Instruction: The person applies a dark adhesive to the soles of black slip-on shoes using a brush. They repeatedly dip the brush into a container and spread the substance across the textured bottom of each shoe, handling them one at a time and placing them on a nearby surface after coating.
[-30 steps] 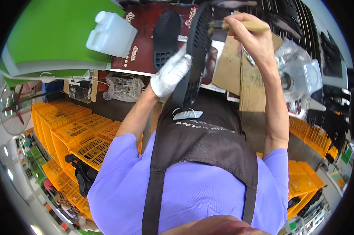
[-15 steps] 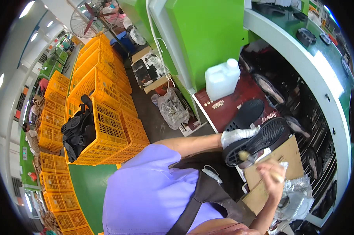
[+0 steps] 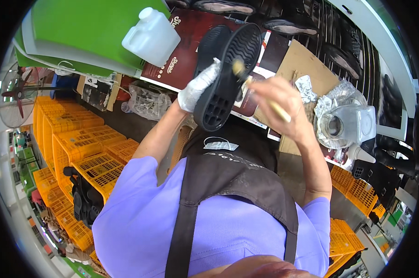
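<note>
Left hand (image 3: 198, 88), gloved, clamped round black sole (image 3: 228, 76), held up tread-out above the surface (image 3: 302, 60). Right hand (image 3: 283, 104) closed on brush (image 3: 260, 90), bristles touching the sole's edge. Best kept steady, tilted toward the brush; short, even strokes along the rim, away from the glove.

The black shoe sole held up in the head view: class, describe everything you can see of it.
The black shoe sole looks like moulded rubber, with wavy ridged tread at the forefoot and square grid cells at the heel. It is held tilted above the bench, tread toward the camera. The gloved left hand grips its edge; a brush in the right hand touches its tread.
</note>
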`<state>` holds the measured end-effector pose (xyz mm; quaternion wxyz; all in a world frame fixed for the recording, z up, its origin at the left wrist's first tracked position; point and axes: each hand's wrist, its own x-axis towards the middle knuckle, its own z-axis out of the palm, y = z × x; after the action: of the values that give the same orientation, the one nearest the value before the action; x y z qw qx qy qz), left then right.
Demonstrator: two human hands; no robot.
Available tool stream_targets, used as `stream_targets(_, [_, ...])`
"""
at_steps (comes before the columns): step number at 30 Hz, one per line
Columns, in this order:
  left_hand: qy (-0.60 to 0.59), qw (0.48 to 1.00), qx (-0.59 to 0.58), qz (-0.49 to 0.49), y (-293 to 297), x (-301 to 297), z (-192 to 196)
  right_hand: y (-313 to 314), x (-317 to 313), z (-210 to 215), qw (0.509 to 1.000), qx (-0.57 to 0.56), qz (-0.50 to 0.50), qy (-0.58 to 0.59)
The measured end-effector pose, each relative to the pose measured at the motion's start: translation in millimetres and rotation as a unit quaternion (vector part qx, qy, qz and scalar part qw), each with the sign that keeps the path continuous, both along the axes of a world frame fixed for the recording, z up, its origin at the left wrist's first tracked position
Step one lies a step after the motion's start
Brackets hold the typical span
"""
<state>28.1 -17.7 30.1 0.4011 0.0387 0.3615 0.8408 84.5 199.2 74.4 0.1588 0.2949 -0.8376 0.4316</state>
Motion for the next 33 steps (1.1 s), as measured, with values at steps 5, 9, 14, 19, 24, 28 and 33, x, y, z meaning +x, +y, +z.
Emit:
stream_targets(5, [-0.014,0.997,0.068,-0.022,-2,-5,-6,10,5,13,0.989,-0.082,0.045,-0.114])
stream_targets(9, [-0.018,0.991,0.122,-0.060,4,-3,-5,11,-9,-10,0.991,-0.065,-0.112,-0.023])
stream_targets(14, [-0.016,0.997,0.072,0.011,11,-10,-3,-15,26,-1,0.995,0.002,0.097,-0.007])
stream_targets(19, [-0.095,0.993,0.075,0.006,15,-7,-3,-5,17,11,0.975,0.000,0.220,-0.043])
stream_targets(24, [-0.175,0.972,0.019,-0.153,5,-3,5,23,-9,10,0.986,0.045,0.156,-0.035])
stream_targets(28, [-0.185,0.972,0.043,-0.137,8,0,15,49,-22,3,0.997,0.047,0.050,-0.040])
stream_targets(33, [-0.130,0.976,0.031,-0.169,2,-2,-2,65,-18,-4,0.980,-0.023,-0.125,-0.156])
